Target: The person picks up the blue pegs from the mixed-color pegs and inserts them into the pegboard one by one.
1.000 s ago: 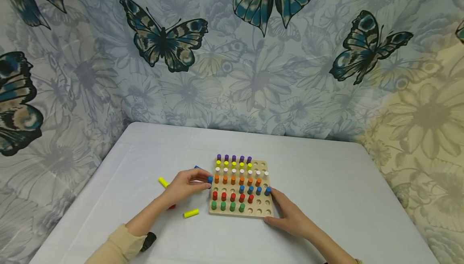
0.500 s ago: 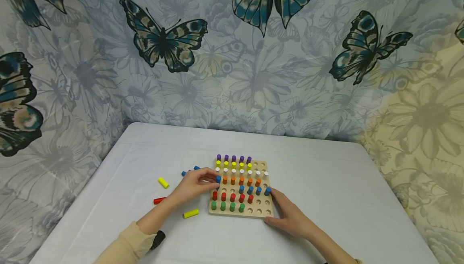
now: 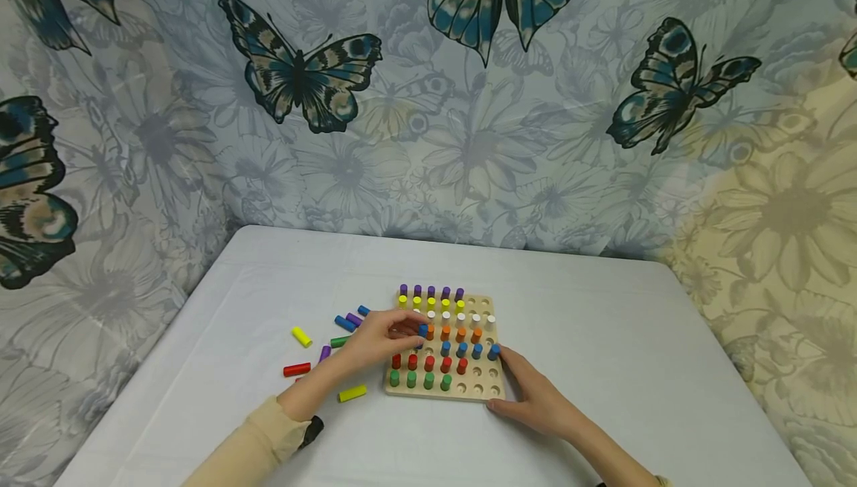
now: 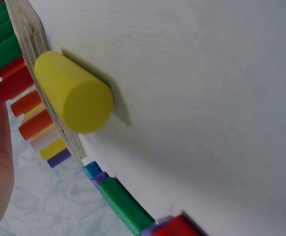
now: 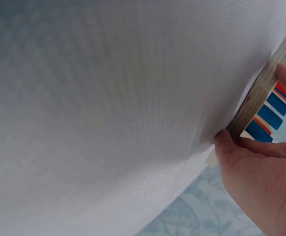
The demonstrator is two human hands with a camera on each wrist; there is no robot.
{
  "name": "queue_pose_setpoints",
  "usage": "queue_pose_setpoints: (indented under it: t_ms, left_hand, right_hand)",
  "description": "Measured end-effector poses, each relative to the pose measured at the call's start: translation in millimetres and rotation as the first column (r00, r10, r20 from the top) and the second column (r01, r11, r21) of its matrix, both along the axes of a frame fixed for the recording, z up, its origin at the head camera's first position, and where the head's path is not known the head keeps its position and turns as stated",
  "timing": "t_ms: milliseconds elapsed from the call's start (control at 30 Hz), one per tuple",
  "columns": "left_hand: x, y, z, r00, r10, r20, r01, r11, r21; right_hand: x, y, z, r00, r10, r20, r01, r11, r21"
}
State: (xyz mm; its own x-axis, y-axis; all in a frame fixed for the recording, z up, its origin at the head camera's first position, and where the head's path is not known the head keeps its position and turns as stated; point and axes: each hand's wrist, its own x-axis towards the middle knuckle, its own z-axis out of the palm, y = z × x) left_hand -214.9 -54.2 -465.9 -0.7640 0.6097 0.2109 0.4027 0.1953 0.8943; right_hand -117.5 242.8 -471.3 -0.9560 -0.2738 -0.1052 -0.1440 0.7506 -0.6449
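Note:
In the head view my left hand (image 3: 382, 338) pinches a blue peg (image 3: 422, 331) upright over the left part of a wooden pegboard (image 3: 478, 390). Whether the peg's lower end is in a hole, I cannot tell. Several blue pegs (image 3: 462, 350) stand at the right of the row nearest to it. My right hand (image 3: 535, 390) holds the board's near right corner, its thumb on the front edge and fingers along the right side. In the right wrist view, fingertips of the right hand (image 5: 261, 177) touch the board's wooden edge (image 5: 256, 101). The left hand hides part of the white and orange rows.
Left of the board lie loose pegs: yellow (image 3: 302, 337), red (image 3: 297, 369), green (image 3: 340, 341), blue (image 3: 345, 323) and purple (image 3: 324, 353). A yellow peg (image 4: 74, 93) lies close to the board's left side. The white table (image 3: 602, 323) meets a butterfly-patterned cloth (image 3: 469, 137) behind.
My left hand has carried the blue peg rightward, from the board's left edge to over its left part. More loose pegs show behind that hand. The right hand has stayed put.

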Motion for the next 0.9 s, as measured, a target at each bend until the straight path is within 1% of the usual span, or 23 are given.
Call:
queue_pose_setpoints:
  t_ms: [100,167,333,500,667,767,900]
  left_hand:
    - [-1.3,5.4,-0.4,0.999,-0.035,-0.009,0.034,0.999,-0.023]
    - [-1.4,8.7,-0.2,0.999,-0.038,-0.009,0.038,0.998,-0.043]
    - [-1.1,15.3,-1.5,0.999,-0.028,-0.029,0.025,0.995,-0.093]
    - [-0.7,19.3,-3.1,0.997,-0.037,-0.068,0.026,0.989,-0.146]
    - [0.3,21.2,-3.3,0.996,-0.021,-0.083,0.005,0.982,-0.19]
    - [0.3,21.8,-4.7,0.996,-0.011,-0.084,-0.006,0.98,-0.201]
    - [0.2,21.9,-5.7,0.998,0.0,-0.07,-0.014,0.981,-0.193]
  right_hand:
    - [0.3,0.2,0.3,1.0,0.005,-0.003,-0.005,1.0,0.0]
    - [0.2,0.2,0.0,1.0,0.004,-0.002,-0.004,1.0,0.0]
    - [-0.2,0.3,-0.9,1.0,-0.005,0.003,0.005,1.0,0.001]
    - [-0.1,-0.2,0.6,1.0,-0.003,0.007,0.003,1.0,-0.002]
    - [0.0,-0.2,2.9,1.0,0.008,0.007,-0.008,1.0,-0.005]
    - [-0.3,-0.5,2.8,1.0,0.002,0.015,-0.002,1.0,-0.005]
    - [-0.7,-1.3,1.7,0.999,-0.012,0.032,0.012,1.0,-0.007]
